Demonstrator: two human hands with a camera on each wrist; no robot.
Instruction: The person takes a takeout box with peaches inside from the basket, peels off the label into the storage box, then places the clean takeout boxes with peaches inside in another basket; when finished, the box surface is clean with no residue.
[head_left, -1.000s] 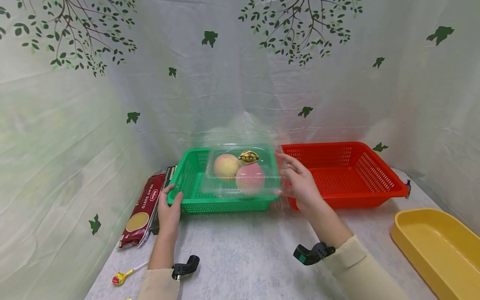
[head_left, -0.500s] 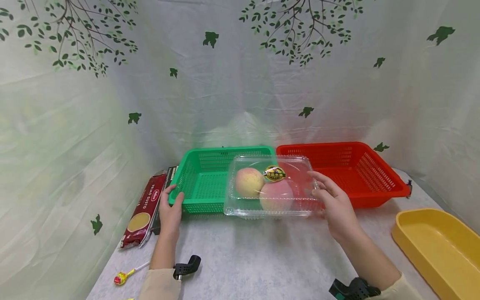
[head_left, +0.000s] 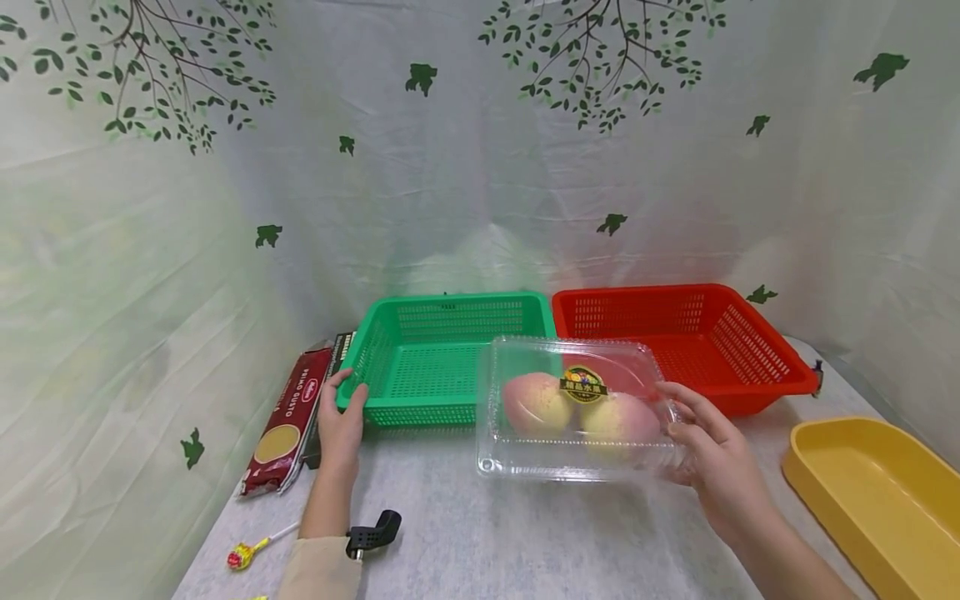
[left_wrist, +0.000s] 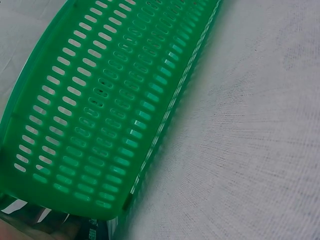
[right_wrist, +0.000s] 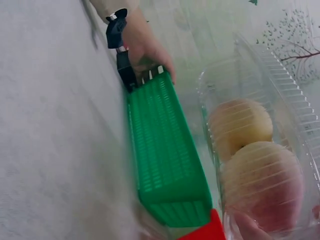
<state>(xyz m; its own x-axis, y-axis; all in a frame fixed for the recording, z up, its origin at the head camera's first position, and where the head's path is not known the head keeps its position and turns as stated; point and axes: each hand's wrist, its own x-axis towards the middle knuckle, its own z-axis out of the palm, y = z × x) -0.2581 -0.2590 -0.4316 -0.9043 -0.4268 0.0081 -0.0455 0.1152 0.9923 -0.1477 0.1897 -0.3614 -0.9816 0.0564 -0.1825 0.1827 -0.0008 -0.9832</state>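
My right hand (head_left: pixel 723 458) grips the right end of a clear plastic clamshell box (head_left: pixel 517 467). Inside it lie two pink-yellow peaches (head_left: pixel 536 404), under a black and gold sticker (head_left: pixel 583 385). The box is held above the table, in front of the baskets and overlapping both in the head view. My left hand (head_left: pixel 341 425) holds the left end of the green basket (head_left: pixel 420 414), thumb at the rim. The right wrist view shows the peaches (right_wrist: pixel 262 185) through the ribbed plastic, with the green basket (right_wrist: pixel 162 135) beside them.
A red basket (head_left: pixel 750 387) stands right of the green one. A yellow tray (head_left: pixel 832 500) sits at the right edge. Left are a dark red packet (head_left: pixel 288 417), a dark box (head_left: pixel 311 450) and a lollipop (head_left: pixel 243 556). A patterned curtain (head_left: pixel 480 167) hangs behind.
My right hand has drawn the box of peaches from over the green basket toward me and to the right, and the peaches have shifted inside. The left hand stays on the basket.
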